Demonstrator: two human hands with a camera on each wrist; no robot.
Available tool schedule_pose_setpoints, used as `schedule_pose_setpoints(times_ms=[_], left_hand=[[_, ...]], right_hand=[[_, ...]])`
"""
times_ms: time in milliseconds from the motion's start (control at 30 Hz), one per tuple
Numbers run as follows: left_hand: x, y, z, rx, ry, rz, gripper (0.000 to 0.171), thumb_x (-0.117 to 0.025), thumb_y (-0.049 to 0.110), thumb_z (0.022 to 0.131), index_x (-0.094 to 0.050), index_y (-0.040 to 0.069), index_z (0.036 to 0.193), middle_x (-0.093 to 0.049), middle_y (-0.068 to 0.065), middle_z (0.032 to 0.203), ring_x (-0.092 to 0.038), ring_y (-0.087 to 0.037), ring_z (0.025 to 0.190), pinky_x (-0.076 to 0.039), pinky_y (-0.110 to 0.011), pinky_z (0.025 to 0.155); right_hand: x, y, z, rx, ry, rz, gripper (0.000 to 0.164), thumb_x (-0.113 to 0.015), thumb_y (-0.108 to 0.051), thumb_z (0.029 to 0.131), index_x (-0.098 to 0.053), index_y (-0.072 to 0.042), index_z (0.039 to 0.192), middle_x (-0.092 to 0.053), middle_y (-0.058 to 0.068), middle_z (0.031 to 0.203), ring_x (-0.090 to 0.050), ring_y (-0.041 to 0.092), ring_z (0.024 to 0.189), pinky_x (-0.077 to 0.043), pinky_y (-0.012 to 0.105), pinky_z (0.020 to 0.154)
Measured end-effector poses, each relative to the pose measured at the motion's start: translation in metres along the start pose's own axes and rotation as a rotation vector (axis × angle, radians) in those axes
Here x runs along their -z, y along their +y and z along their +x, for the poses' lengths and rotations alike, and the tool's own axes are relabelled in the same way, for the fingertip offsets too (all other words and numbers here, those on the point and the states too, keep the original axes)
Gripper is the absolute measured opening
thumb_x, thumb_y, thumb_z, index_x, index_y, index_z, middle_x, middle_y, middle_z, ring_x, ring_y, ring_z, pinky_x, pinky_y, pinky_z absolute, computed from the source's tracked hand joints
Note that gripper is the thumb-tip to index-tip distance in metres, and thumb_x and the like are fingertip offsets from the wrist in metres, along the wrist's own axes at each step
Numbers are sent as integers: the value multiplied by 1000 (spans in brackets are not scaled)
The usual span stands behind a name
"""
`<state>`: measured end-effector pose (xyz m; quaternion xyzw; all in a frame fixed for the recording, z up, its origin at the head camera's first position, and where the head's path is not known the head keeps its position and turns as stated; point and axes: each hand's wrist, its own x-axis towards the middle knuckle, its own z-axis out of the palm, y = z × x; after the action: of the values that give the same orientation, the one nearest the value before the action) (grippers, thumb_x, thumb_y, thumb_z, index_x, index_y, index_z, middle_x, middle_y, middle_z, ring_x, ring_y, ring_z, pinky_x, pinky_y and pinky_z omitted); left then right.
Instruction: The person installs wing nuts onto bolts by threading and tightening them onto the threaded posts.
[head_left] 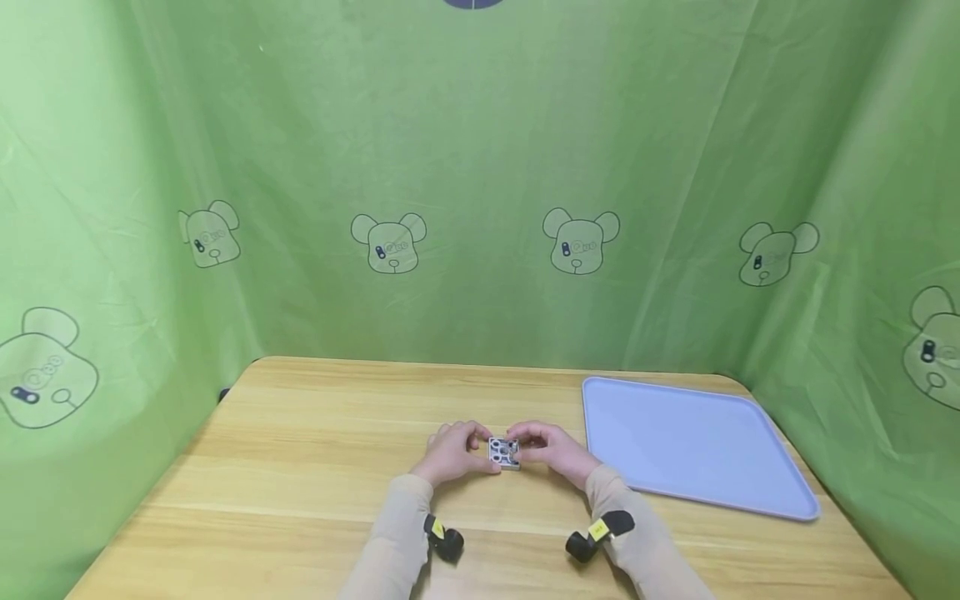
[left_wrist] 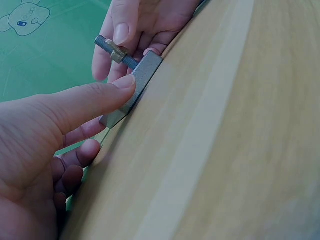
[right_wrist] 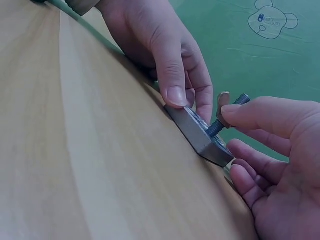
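A small square metal block (head_left: 500, 454) with round holes in its top lies flat on the wooden table. Upright from it stands a threaded bolt (right_wrist: 216, 128) carrying a brass-coloured wing nut (right_wrist: 223, 100) partway up. My left hand (head_left: 450, 456) grips the block by its edges, thumb on the near side and fingers beyond. From the right, my right hand (head_left: 553, 451) pinches the wing nut, its thumb against one wing in the right wrist view. The index finger's contact is partly hidden behind the nut. Its lower fingers curl beside the block.
A pale blue-violet tray (head_left: 697, 442) lies at the table's right side, close to my right forearm. Green curtains (head_left: 480, 317) with bear-head prints enclose the wooden table (head_left: 300, 467) at the back and sides.
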<state>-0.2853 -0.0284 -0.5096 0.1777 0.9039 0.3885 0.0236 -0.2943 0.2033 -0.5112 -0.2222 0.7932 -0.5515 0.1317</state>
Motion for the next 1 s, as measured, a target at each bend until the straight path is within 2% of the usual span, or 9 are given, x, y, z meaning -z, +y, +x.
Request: schedule_pose_setpoints(times_ms=[133, 267, 600, 733, 900, 1000], left_hand=[[0, 0, 1, 1, -1, 5, 53, -85, 42, 67, -67, 18, 111, -57, 5, 86, -43, -13, 81, -29, -34, 82], [0, 0, 1, 1, 0, 6, 53, -85, 42, 67, -67, 19, 110, -57, 6, 86, -43, -13, 81, -29, -34, 82], [-1, -2, 2, -4, 3, 7, 52, -85, 42, 67, -67, 19, 110, -57, 5, 87, -43, -13, 82, -29, -35, 82], [-1, -3, 2, -2, 5, 3, 52, -85, 42, 67, -67, 19, 110, -57, 6, 86, -43, -13, 82, -29, -35, 82], [-2, -2, 2, -3, 7, 7, 52, -86, 42, 66, -67, 19, 109, -58, 6, 86, -43, -13, 81, -29, -34, 82], [-2, -2, 2, -2, 10, 8, 53, -86, 42, 66, -67, 19, 109, -59, 6, 86, -43, -13, 81, -29, -34, 82]], right_hand=[[-1, 0, 0, 2, 15, -24, 27, -70, -13, 85, -68, 0, 108, -55, 21, 133, -50, 28, 122, -34, 41, 104], [-3, -2, 0, -12, 25, -27, 24, -71, -14, 85, -68, 1, 104, -56, 20, 133, -49, 30, 124, -35, 41, 104], [-8, -3, 3, -52, 90, -48, 24, -76, -16, 81, -62, -1, 92, -59, 19, 128, -55, 20, 109, -40, 34, 94], [-5, -2, 3, -47, 66, -32, 28, -75, -19, 82, -62, -1, 99, -59, 18, 128, -54, 17, 108, -39, 34, 96], [1, 2, 2, -36, 40, 63, 31, -62, -14, 88, -59, 2, 114, -56, 21, 132, -55, 13, 109, -40, 33, 96], [4, 2, 1, -46, 43, 111, 33, -56, -11, 88, -57, 4, 117, -54, 22, 132, -55, 12, 105, -42, 31, 91]])
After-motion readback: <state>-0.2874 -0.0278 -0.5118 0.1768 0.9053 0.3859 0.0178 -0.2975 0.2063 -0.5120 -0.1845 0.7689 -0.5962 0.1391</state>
